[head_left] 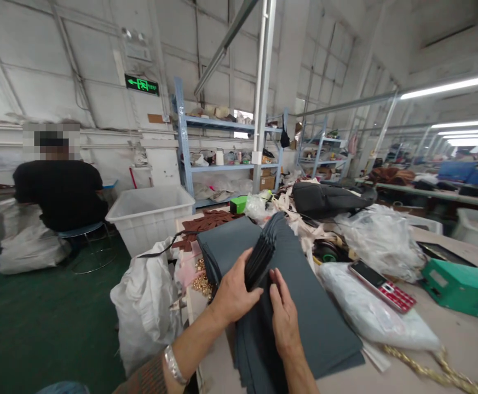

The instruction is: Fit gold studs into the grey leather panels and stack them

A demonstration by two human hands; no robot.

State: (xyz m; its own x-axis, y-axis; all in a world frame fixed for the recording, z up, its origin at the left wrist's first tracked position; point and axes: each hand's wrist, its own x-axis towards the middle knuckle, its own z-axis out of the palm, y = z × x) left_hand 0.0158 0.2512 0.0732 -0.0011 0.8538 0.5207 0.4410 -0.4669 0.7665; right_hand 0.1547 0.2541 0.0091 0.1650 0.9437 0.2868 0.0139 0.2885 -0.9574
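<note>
Close in, the left hand (234,291) is clamped around a folded-up bunch of grey sheets (321,312), thumb on the near side, while the right hand (284,317) is fairly wide, its extended fingers resting against the sheets just beside that bunch. A broad silvery bracelet (174,364) circles the left wrist.

The sheets lie stacked on the pale table (471,335), slate-toned with a bluish cast, matte, smooth and thin, with long straight edges; the gripped part bends upward into a dark ridge of many tight layers. Whether they are cloth or a leather-like material is unclear.

To their right are a twisted gold chain (427,364), a filled, wrinkled plastic packet (370,306) bearing a phone (382,284) with a red-and-white checked section, and an angular green case (464,290). To their left, shiny gold beads (201,282) sit in a loose heap near a crumpled white sack (146,306). Past the stack come brown fabric strips (209,221), a crinkly clear bag (382,238) and a padded black item (327,198).

Farther off stand a rectangular white bin (152,213), a seated person (60,189) in black, and a blue metal shelf (222,167) against panelled walls.
</note>
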